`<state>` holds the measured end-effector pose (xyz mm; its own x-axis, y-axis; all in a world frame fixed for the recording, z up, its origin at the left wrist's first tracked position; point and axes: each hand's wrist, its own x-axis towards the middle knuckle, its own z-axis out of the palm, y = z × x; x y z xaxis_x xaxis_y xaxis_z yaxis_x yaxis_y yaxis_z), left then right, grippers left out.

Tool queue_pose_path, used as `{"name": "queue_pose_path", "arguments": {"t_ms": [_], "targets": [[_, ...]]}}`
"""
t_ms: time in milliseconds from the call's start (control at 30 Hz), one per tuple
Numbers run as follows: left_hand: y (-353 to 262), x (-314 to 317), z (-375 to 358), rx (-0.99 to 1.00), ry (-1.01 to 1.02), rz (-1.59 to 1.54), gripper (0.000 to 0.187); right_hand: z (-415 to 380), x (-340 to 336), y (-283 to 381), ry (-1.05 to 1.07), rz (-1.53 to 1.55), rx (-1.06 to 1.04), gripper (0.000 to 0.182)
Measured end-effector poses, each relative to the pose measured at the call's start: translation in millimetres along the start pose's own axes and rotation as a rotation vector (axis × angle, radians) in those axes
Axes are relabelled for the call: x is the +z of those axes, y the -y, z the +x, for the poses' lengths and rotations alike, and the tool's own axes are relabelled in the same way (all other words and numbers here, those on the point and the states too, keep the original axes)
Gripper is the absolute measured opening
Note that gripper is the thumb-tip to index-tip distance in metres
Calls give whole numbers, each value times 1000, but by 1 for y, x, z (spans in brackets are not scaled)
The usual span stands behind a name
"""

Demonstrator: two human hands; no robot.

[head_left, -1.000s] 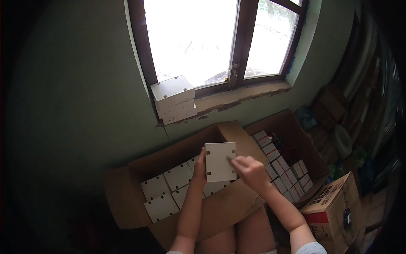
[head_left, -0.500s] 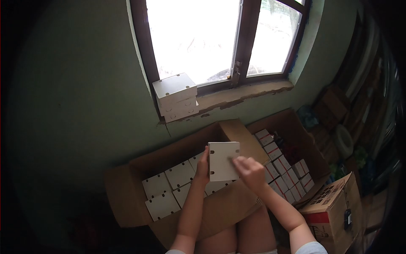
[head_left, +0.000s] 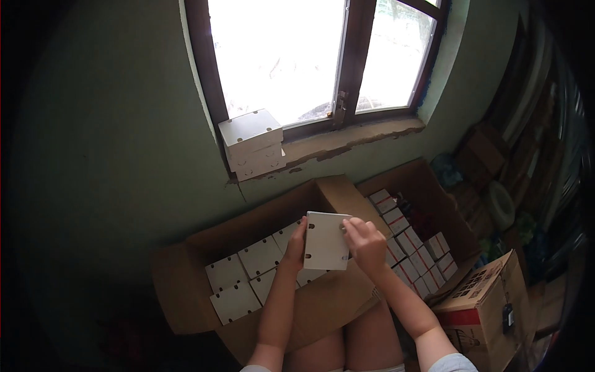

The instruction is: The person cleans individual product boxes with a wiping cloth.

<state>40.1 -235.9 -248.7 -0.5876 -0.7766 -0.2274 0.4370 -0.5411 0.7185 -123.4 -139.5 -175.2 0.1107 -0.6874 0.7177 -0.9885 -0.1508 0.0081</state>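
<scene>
A white box (head_left: 326, 243) with dark notches along its edges is held up above a large open carton (head_left: 254, 229). My left hand (head_left: 296, 247) grips the box along its left side, thumb at the upper edge. At the upper right corner, the curled fingers of my right hand (head_left: 365, 243) pinch the box's edge by a notch. More white boxes (head_left: 236, 302) of the same kind lie in rows inside the carton, partly hidden by my forearms.
Stacked white boxes (head_left: 251, 133) stand on the windowsill (head_left: 359, 139). Right of the carton, another carton (head_left: 409, 180) holds small white boxes with red stripes (head_left: 409, 242). A printed cardboard box (head_left: 483, 304) stands at the lower right, with clutter behind it.
My right hand has moved up along the box's right side to its upper corner. The box has tilted slightly in my left hand. The view has shifted a little.
</scene>
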Motion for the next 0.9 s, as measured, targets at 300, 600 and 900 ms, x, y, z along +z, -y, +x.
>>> {"name": "queue_pose_path", "arguments": {"t_ms": [300,600,900], "targets": [[6,-2,1,-19,103,0,46,5,1,3,-95,95,47,26],[-7,14,-10,-34,1,23,44,-13,3,17,88,184,-135,24],[-3,15,-9,-18,1,25,44,-15,13,23,-10,188,-129,21]]}}
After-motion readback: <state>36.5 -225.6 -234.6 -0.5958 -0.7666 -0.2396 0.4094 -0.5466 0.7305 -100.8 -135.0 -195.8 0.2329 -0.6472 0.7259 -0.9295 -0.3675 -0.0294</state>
